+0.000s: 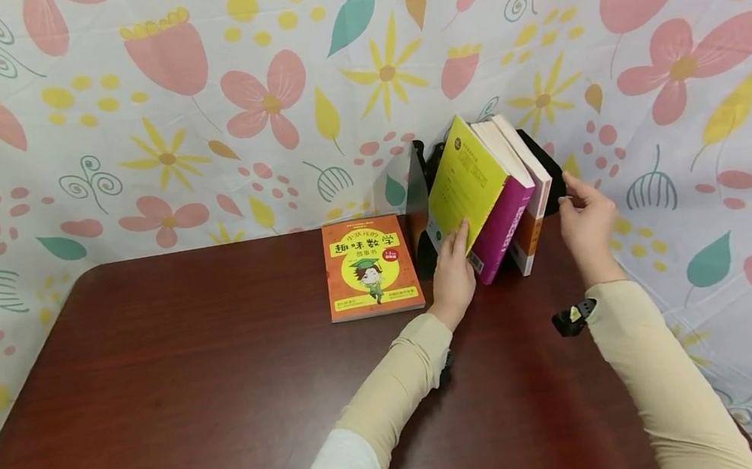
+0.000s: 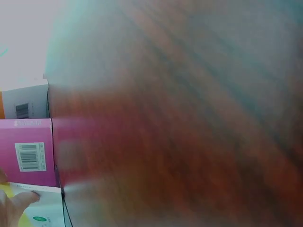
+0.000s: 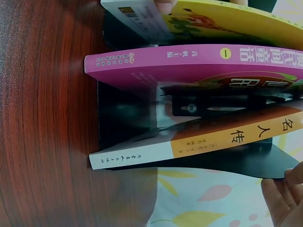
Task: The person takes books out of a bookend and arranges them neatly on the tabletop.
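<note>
My left hand (image 1: 453,280) grips the lower spine end of a yellow book (image 1: 463,179), which leans to the right. Beside it leans a purple book (image 1: 505,228), its spine facing out. Further right is a white and orange book (image 1: 531,237), tilted against the right plate of a black bookend (image 3: 232,168). The right hand (image 1: 588,224) pinches the outer edge of that plate. Between the purple and orange books, the right wrist view shows a gap with the bookend's slotted black base (image 3: 191,108). A left finger (image 3: 165,5) appears on the yellow book there.
An orange book (image 1: 374,265) with a cartoon child on its cover lies flat left of the bookend's upright left plate (image 1: 417,199). The dark brown table (image 1: 225,372) meets a flower-patterned cloth (image 1: 162,96) behind and at the right.
</note>
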Demonstrator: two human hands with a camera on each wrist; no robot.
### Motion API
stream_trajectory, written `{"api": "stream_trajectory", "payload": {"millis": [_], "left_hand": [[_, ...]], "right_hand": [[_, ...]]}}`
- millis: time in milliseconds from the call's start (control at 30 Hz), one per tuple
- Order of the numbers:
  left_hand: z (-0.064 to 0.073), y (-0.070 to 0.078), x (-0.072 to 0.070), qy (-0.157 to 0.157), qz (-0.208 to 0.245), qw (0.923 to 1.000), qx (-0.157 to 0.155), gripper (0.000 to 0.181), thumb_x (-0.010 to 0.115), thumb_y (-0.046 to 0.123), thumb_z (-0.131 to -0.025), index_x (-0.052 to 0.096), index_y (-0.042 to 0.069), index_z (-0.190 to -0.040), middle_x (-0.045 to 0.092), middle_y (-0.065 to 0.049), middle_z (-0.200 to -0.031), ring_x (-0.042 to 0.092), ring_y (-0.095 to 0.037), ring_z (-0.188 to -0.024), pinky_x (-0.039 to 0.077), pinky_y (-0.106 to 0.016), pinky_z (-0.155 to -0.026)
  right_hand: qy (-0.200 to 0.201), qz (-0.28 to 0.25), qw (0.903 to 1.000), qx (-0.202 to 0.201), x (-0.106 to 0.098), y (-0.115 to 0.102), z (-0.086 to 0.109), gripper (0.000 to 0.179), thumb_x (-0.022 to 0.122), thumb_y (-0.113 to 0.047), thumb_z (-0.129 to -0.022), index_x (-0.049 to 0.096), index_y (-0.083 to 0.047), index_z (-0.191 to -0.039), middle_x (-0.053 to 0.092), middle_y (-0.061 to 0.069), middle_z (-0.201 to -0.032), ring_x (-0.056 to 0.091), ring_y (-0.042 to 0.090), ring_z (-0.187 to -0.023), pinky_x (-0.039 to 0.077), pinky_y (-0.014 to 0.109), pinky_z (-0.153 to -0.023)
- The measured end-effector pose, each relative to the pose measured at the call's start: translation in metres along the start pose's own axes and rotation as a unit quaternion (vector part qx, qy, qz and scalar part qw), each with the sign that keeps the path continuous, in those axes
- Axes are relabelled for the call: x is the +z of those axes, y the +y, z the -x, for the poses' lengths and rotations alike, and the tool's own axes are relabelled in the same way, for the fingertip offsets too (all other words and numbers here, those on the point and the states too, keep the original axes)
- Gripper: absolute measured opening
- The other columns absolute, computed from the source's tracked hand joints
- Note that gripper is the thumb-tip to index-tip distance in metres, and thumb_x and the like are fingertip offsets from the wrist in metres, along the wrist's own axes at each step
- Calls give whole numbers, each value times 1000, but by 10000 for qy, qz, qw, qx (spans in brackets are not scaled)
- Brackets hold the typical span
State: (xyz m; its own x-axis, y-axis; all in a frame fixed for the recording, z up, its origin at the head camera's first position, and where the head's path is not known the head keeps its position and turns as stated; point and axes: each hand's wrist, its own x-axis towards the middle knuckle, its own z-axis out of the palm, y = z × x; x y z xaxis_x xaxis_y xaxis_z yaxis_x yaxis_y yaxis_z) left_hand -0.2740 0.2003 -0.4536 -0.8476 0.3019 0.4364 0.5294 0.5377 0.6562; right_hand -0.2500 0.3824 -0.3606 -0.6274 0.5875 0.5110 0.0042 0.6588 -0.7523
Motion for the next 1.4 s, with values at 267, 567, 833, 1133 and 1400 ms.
{"api": "stream_trajectory", "payload": {"millis": [267,567,833,1133,1400], "left_hand": [[1,-1,-3,-76,33,9999,-100,75,59,-3,-92,25,21,-153,48,-10,-138,54,-22,-122,48,-26,-95],[4,-3,-10,-176,50,9996,-193,77,60,-3,-91,24,23,-153,49,-12,-136,62,-24,-105,53,-28,-86],[8,-8,-14,-20,189,9998,13,74,60,-3,-90,27,20,-152,53,-14,-131,63,-24,-101,54,-30,-84],[13,-18,-22,165,23,9997,202,71,60,0,-90,32,21,-151,54,-14,-130,54,-16,-64,43,-19,-52],[17,-20,-28,171,223,9995,135,69,58,0,-90,32,22,-150,54,-13,-130,42,-12,-52,33,-17,-46]], "right_hand": [[-17,70,9998,176,1,-2,2,39,56,3,-89,65,-11,-124,69,16,-111,45,-14,-73,39,6,-66],[55,48,9999,144,3,-1,2,38,56,3,-90,65,-11,-124,68,17,-112,44,-16,-72,41,5,-67],[141,247,9996,-62,6,0,5,40,54,2,-92,64,-15,-127,67,14,-115,61,8,-89,49,11,-77],[152,232,9991,-311,8,0,4,41,52,4,-91,63,-11,-128,66,18,-116,64,31,-98,50,15,-82],[282,358,9980,-448,9,4,5,40,52,4,-90,64,-8,-126,66,21,-112,64,33,-98,46,8,-80]]}}
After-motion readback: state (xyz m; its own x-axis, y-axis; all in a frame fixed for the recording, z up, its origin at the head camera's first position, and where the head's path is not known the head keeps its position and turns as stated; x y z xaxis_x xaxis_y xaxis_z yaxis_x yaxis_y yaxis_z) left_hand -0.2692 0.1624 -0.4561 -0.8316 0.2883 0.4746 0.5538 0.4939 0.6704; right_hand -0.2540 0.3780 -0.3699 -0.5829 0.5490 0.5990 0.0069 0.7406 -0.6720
